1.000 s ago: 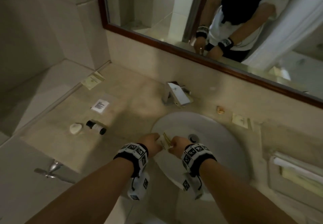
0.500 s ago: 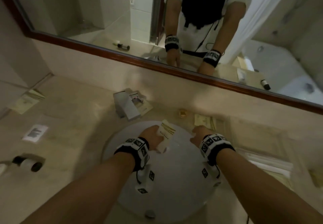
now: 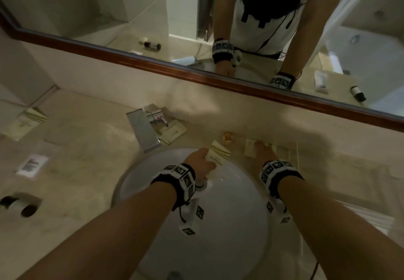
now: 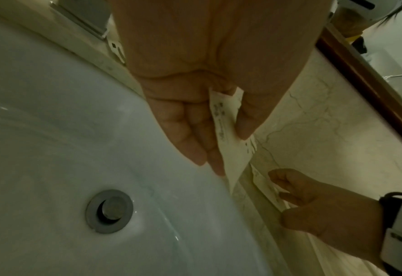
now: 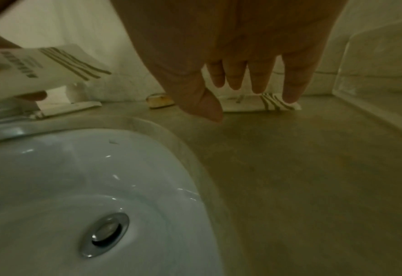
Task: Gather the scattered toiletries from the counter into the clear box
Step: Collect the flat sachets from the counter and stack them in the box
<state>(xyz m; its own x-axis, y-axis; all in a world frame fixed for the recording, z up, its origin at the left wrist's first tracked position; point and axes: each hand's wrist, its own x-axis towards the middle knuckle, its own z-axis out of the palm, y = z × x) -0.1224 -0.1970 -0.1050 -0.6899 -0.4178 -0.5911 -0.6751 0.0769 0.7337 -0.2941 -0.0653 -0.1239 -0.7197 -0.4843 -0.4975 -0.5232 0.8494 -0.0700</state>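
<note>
My left hand [image 3: 202, 161] hovers over the back rim of the sink, pinching a cream packet [image 3: 218, 154] with olive stripes between thumb and fingers. In the left wrist view the packet [image 4: 229, 134] stands on edge in my left hand [image 4: 228, 151]. My right hand [image 3: 263, 152] reaches to the counter's back wall. Its straight fingertips [image 5: 290, 98] touch a second striped packet [image 5: 249, 105] lying flat there. The thumb hangs free above the counter. A clear box wall [image 5: 372, 61] rises at the right.
A small golden wrapped piece [image 3: 227, 137] lies between the hands. Another packet [image 3: 173, 131] sits behind the chrome tap [image 3: 145, 130]. Left of the white sink [image 3: 229, 247] are a striped packet [image 3: 30, 119], a white sachet [image 3: 31, 164] and a dark bottle [image 3: 19, 206].
The view swung right along the counter. My right hand left the packet that both hands held and reached to the one by the back wall. My left hand kept its packet.
</note>
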